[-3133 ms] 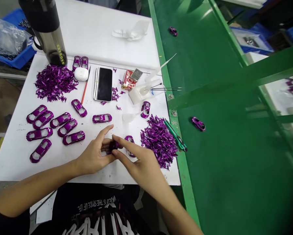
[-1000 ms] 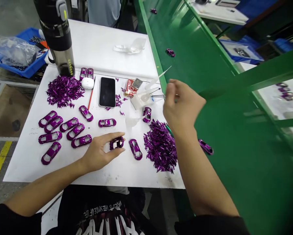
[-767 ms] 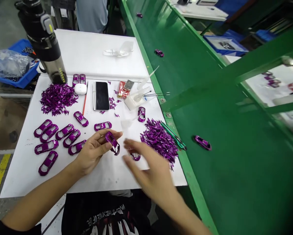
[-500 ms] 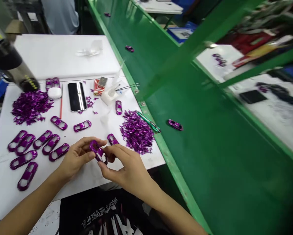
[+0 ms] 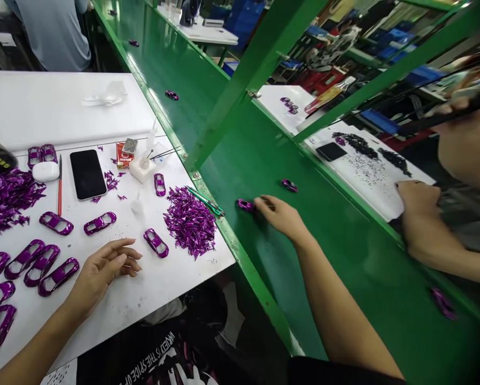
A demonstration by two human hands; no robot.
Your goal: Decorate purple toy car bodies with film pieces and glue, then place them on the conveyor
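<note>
Right hand (image 5: 282, 216), half-curled, is touching a purple car shell (image 5: 246, 206) on the green conveyor (image 5: 304, 299), its grip unclear, while the open, empty left hand (image 5: 103, 270) is resting on the white surface (image 5: 63, 107) near another shell (image 5: 155, 243).

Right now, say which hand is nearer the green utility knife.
Right. Right hand: beyond the green utility knife, over the green conveyor. Left hand: farther off, over the white board.
</note>
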